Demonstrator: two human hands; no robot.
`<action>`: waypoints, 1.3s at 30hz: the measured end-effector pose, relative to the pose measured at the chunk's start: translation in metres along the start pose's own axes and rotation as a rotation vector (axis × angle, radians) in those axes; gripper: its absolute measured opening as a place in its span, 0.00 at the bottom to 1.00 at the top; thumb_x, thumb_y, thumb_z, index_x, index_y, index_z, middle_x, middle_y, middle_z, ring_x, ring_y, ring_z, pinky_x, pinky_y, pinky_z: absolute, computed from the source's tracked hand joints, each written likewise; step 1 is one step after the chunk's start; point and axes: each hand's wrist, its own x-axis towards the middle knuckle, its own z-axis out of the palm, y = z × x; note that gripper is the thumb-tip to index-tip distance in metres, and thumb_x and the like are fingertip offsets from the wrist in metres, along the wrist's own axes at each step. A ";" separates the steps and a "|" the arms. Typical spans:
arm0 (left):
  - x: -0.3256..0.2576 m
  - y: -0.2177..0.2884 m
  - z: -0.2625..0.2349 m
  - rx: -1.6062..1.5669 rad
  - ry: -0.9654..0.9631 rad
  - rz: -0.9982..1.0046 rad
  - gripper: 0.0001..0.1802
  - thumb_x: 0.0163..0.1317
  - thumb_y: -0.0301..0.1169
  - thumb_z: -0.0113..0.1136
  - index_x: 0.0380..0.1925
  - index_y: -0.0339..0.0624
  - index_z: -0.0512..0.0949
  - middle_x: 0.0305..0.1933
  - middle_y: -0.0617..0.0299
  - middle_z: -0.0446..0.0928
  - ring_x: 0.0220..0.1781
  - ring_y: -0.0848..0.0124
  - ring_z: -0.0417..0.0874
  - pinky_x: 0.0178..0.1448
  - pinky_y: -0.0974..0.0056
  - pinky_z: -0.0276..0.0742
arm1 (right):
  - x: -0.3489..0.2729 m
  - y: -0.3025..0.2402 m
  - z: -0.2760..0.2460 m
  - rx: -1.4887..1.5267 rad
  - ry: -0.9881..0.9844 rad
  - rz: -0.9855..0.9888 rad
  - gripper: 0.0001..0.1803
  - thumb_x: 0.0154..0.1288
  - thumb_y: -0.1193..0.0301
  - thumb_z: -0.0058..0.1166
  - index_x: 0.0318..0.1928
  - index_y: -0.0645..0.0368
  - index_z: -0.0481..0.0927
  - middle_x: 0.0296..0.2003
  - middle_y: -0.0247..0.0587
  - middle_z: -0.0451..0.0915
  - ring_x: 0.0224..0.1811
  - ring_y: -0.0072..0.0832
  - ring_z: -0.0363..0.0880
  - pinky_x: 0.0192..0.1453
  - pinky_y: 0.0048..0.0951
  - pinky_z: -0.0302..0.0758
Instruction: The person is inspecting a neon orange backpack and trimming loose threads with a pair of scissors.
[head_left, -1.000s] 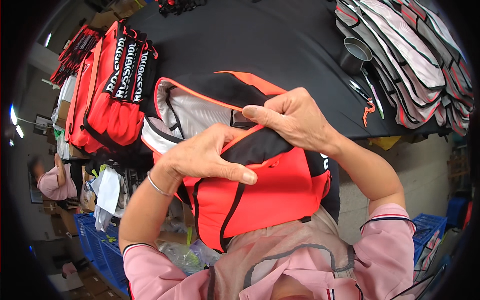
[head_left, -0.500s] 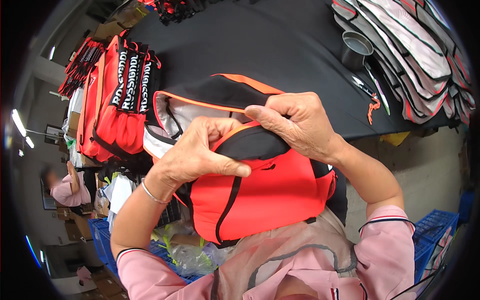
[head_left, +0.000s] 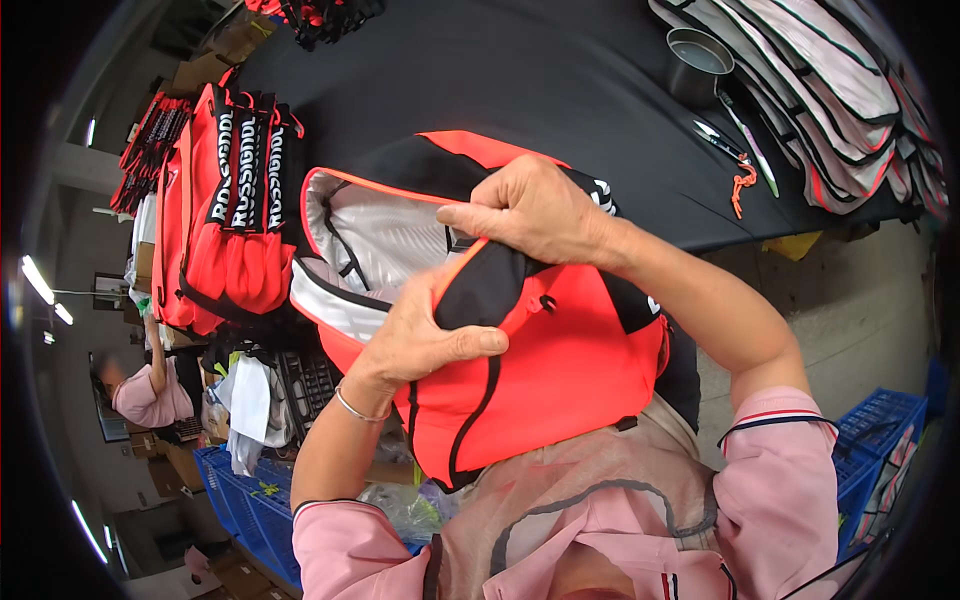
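Note:
A red and black bag [head_left: 560,360] lies against my front at the table's near edge, its zipped mouth spread apart so the pale grey lining [head_left: 385,235] shows. My left hand [head_left: 430,330] grips the near edge of the mouth, fingers tucked inside and thumb lying outside on the black panel. With its thumb and fingers closed, my right hand [head_left: 535,210] pinches the orange-trimmed edge of the opening a little farther away. Its fingertips are partly hidden behind the cloth.
Stacked red bags [head_left: 215,220] stand at the left of the black table [head_left: 500,70]. A dark metal cup [head_left: 697,65], thread snips [head_left: 722,140] and a slim pen-like tool [head_left: 750,145] lie beside grey bags [head_left: 810,90]. Blue crates [head_left: 875,440] flank me; another person [head_left: 150,390] is far left.
My right hand has moved left along the bag's edge, and my left hand has shifted right and slightly nearer me. The mouth gapes wider, showing more lining.

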 end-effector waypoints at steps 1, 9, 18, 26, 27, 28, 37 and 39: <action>0.003 0.003 0.001 0.018 0.074 0.077 0.27 0.46 0.31 0.78 0.46 0.34 0.78 0.40 0.67 0.79 0.44 0.78 0.78 0.54 0.71 0.74 | 0.000 -0.003 -0.005 -0.002 0.007 -0.002 0.28 0.67 0.56 0.60 0.16 0.64 0.75 0.10 0.38 0.61 0.13 0.28 0.59 0.23 0.33 0.63; 0.007 0.001 -0.016 -0.078 -0.079 -0.046 0.20 0.48 0.27 0.76 0.41 0.31 0.82 0.35 0.68 0.81 0.35 0.82 0.78 0.44 0.74 0.76 | 0.008 -0.019 -0.004 0.109 0.028 -0.110 0.26 0.69 0.54 0.58 0.25 0.67 0.81 0.18 0.43 0.78 0.21 0.33 0.76 0.30 0.39 0.72; 0.018 0.043 -0.052 0.835 -0.120 0.330 0.34 0.46 0.41 0.80 0.52 0.34 0.80 0.47 0.53 0.84 0.49 0.64 0.84 0.56 0.62 0.77 | 0.021 -0.012 -0.021 0.080 0.166 -0.047 0.25 0.74 0.59 0.51 0.24 0.66 0.80 0.17 0.36 0.74 0.22 0.22 0.70 0.31 0.28 0.69; -0.042 -0.006 -0.211 0.575 0.264 0.209 0.43 0.46 0.20 0.71 0.68 0.41 0.69 0.70 0.57 0.70 0.71 0.67 0.69 0.74 0.63 0.64 | -0.007 -0.029 -0.032 0.179 0.070 0.015 0.26 0.77 0.61 0.50 0.20 0.62 0.73 0.18 0.25 0.69 0.23 0.13 0.60 0.28 0.20 0.59; -0.039 -0.015 -0.213 0.322 0.251 0.230 0.42 0.49 0.15 0.65 0.69 0.40 0.68 0.70 0.58 0.70 0.70 0.70 0.70 0.73 0.65 0.65 | -0.006 -0.029 -0.032 0.228 0.103 0.003 0.26 0.77 0.61 0.50 0.20 0.62 0.73 0.18 0.24 0.68 0.23 0.13 0.59 0.27 0.20 0.58; -0.035 -0.026 -0.213 0.339 0.314 0.240 0.41 0.50 0.09 0.55 0.69 0.37 0.67 0.69 0.60 0.70 0.68 0.73 0.71 0.71 0.68 0.68 | -0.004 -0.029 -0.033 0.277 0.135 -0.007 0.26 0.77 0.62 0.50 0.20 0.61 0.72 0.18 0.24 0.67 0.23 0.12 0.58 0.27 0.20 0.57; -0.019 -0.059 -0.199 0.197 0.915 0.593 0.21 0.58 0.21 0.67 0.51 0.35 0.73 0.50 0.57 0.80 0.50 0.73 0.82 0.56 0.69 0.77 | 0.037 -0.051 -0.090 -0.857 0.520 -0.014 0.14 0.68 0.63 0.59 0.37 0.64 0.81 0.27 0.45 0.80 0.28 0.35 0.79 0.37 0.35 0.75; -0.022 -0.062 -0.195 0.386 1.085 0.669 0.18 0.53 0.16 0.63 0.45 0.36 0.75 0.41 0.57 0.83 0.38 0.72 0.84 0.45 0.67 0.78 | 0.049 -0.124 -0.041 -0.758 0.455 -0.180 0.09 0.66 0.68 0.60 0.38 0.62 0.82 0.33 0.45 0.81 0.33 0.35 0.81 0.41 0.35 0.76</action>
